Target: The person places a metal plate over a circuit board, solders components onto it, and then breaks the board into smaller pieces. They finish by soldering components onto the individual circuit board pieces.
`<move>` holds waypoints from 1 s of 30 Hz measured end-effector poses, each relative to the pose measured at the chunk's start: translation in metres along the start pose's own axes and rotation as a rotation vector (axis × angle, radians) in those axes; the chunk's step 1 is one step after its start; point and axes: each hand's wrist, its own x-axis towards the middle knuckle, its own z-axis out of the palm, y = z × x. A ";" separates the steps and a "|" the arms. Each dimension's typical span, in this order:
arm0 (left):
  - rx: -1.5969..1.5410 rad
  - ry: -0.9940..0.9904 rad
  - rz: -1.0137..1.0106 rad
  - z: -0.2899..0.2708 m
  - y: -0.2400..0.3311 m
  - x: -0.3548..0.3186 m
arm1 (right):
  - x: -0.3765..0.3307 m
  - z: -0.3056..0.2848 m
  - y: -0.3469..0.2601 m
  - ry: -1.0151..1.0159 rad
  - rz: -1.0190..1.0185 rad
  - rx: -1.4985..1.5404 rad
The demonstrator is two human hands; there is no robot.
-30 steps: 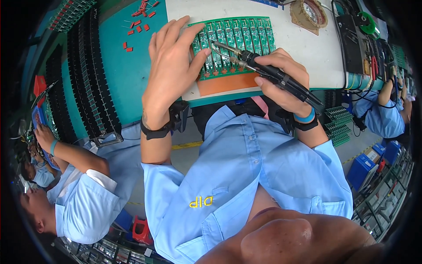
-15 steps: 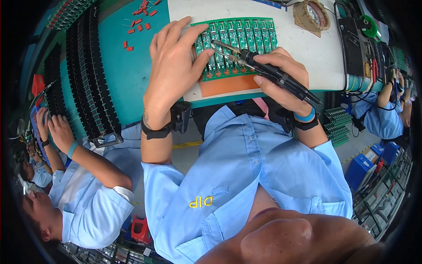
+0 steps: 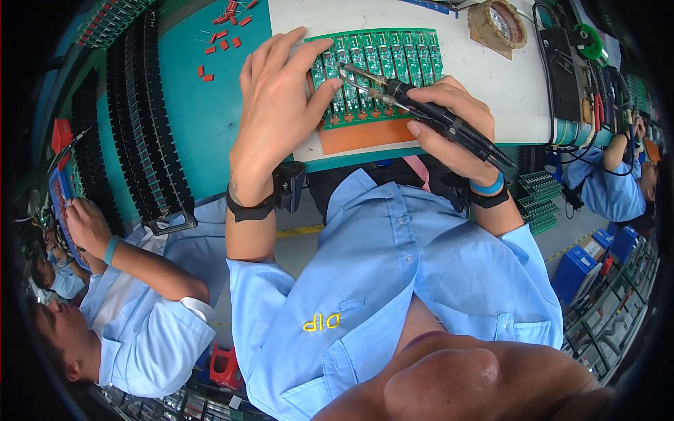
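Note:
A green panel of several joined circuit boards (image 3: pixel 393 52) lies on the white part of the bench, on top of a flat orange sheet (image 3: pixel 365 139). My left hand (image 3: pixel 270 112) rests along the panel's left end, fingers stretched and thumb spread, its index fingertip and thumb on the boards. With its fingers wrapped round the black handle, my right hand (image 3: pixel 460 102) holds a soldering iron (image 3: pixel 435 118). The iron points left, and a thin metal tube runs beside its shaft. Both tips meet the panel near my left thumb; contact is too small to tell.
Small red components (image 3: pixel 225 43) lie scattered on the green mat. Long black rails (image 3: pixel 137 119) stand left of them. At the back right are a round dish in a brown holder (image 3: pixel 502 28) and a green spool (image 3: pixel 590 45). A co-worker's hand (image 3: pixel 88 226) is at far left.
My hands and the soldering iron stay almost still. On the left, the co-worker's hands have drawn back from the black rails toward a blue tray.

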 end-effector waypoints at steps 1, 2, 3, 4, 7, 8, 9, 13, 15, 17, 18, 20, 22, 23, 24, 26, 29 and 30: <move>0.000 -0.001 -0.001 0.000 0.000 0.000 | 0.000 -0.001 -0.001 0.000 -0.001 -0.001; 0.000 -0.002 -0.003 0.000 0.000 0.000 | -0.001 -0.003 -0.002 0.002 -0.014 0.002; 0.001 0.000 -0.003 0.000 0.000 0.000 | -0.001 -0.005 -0.004 0.004 -0.028 0.004; -0.001 0.001 -0.004 0.000 0.000 -0.001 | -0.002 -0.005 -0.006 0.006 -0.042 0.007; -0.003 0.005 -0.006 -0.002 0.001 -0.002 | -0.002 -0.005 -0.010 0.007 -0.044 0.012; 0.009 0.025 -0.004 -0.002 0.003 -0.001 | -0.002 -0.005 -0.011 0.011 -0.044 0.015; 0.020 0.045 -0.002 -0.003 0.005 0.000 | -0.002 -0.005 -0.011 0.010 -0.046 0.014; 0.008 0.048 -0.027 -0.011 0.003 -0.006 | 0.003 0.001 -0.007 0.006 -0.054 0.020; -0.005 0.038 -0.041 -0.011 0.002 -0.007 | 0.005 0.003 -0.006 -0.003 -0.053 0.003; 0.031 0.021 -0.028 -0.009 0.000 -0.009 | 0.006 0.004 -0.005 -0.010 -0.052 -0.003; 0.049 0.013 -0.022 -0.009 -0.001 -0.009 | 0.007 0.005 -0.005 -0.011 -0.043 -0.004; 0.040 0.013 -0.028 -0.009 -0.001 -0.009 | 0.008 0.007 -0.005 -0.013 -0.023 -0.006; 0.023 0.014 -0.035 -0.009 -0.001 -0.009 | 0.009 0.008 -0.006 -0.019 -0.015 -0.005; 0.022 0.014 -0.037 -0.008 -0.001 -0.009 | 0.009 0.008 -0.006 -0.023 -0.008 -0.005; 0.022 0.013 -0.039 -0.008 -0.001 -0.009 | 0.010 0.008 -0.006 -0.026 -0.002 -0.006; 0.023 0.012 -0.041 -0.008 -0.001 -0.009 | 0.011 0.008 -0.006 -0.027 -0.003 -0.006; 0.021 0.011 -0.047 -0.008 0.000 -0.009 | 0.011 0.009 -0.007 -0.023 -0.007 -0.007; 0.021 0.011 -0.048 -0.008 -0.001 -0.009 | 0.012 0.009 -0.006 -0.023 -0.012 -0.006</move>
